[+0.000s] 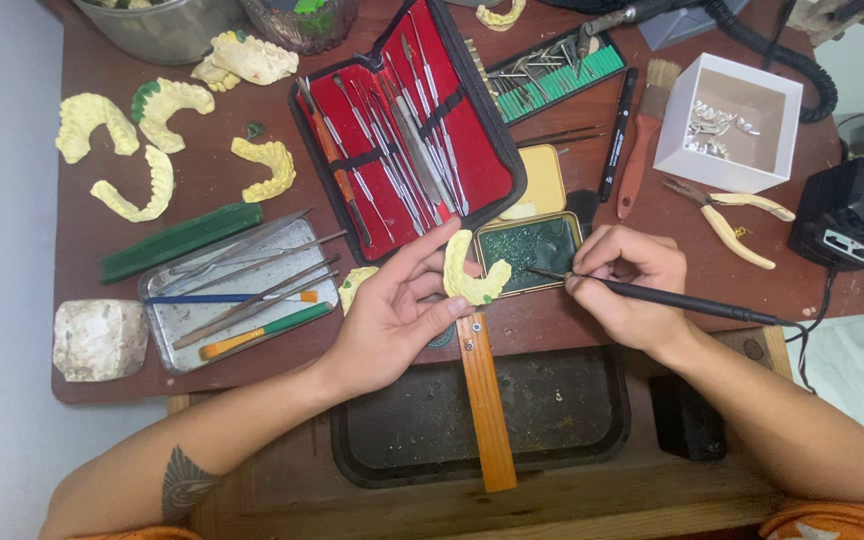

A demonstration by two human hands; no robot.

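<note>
My left hand holds a pale yellow dental cast between thumb and fingers, just above a wooden bench peg. A dab of green wax shows on the cast's right end. My right hand grips a thin black wax tool like a pen. The tool's metal tip rests in a small open tin of dark green wax, right of the cast. The tin's yellow lid lies open behind it.
A red instrument case lies open behind my hands. A metal tray of tools sits at left, with several loose yellow casts beyond it. At right are a white box, pliers, a brush and a black device.
</note>
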